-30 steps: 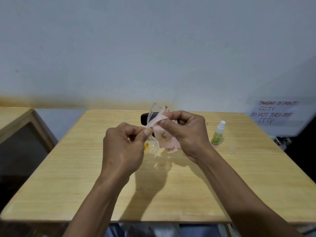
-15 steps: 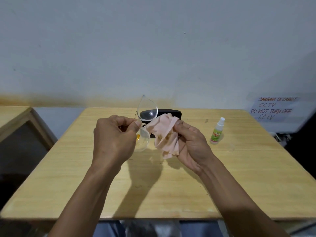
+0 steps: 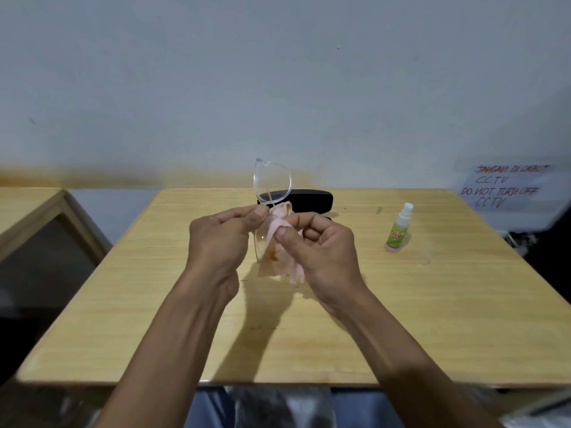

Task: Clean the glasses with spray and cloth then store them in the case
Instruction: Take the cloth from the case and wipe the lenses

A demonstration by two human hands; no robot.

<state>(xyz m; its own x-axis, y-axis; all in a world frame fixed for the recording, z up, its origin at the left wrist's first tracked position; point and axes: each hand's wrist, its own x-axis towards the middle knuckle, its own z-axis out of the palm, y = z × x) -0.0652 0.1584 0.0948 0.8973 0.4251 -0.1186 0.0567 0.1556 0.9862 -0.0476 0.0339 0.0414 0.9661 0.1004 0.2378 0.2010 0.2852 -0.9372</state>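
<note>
Clear-framed glasses [image 3: 272, 184] are held upright above the wooden table [image 3: 401, 319], one lens standing free above my hands. My left hand [image 3: 222, 239] pinches the frame near its middle. My right hand [image 3: 321, 248] grips a pale pink cloth [image 3: 278, 257] and presses it around the lower lens, which is mostly hidden by the cloth. A black glasses case [image 3: 312, 200] lies behind my hands near the table's far edge. A small spray bottle [image 3: 398, 228] with a green label and white top stands upright to the right, apart from my hands.
A second wooden table [image 3: 27, 211] stands to the left across a gap. A handwritten paper sign [image 3: 506, 186] hangs on the wall at the right. The table's near edge runs just below my forearms.
The pink cloth went from the upper lens, briefly off the glasses, to the lower lens. My right hand closed back in on the frame, and the upper lens now stands bare.
</note>
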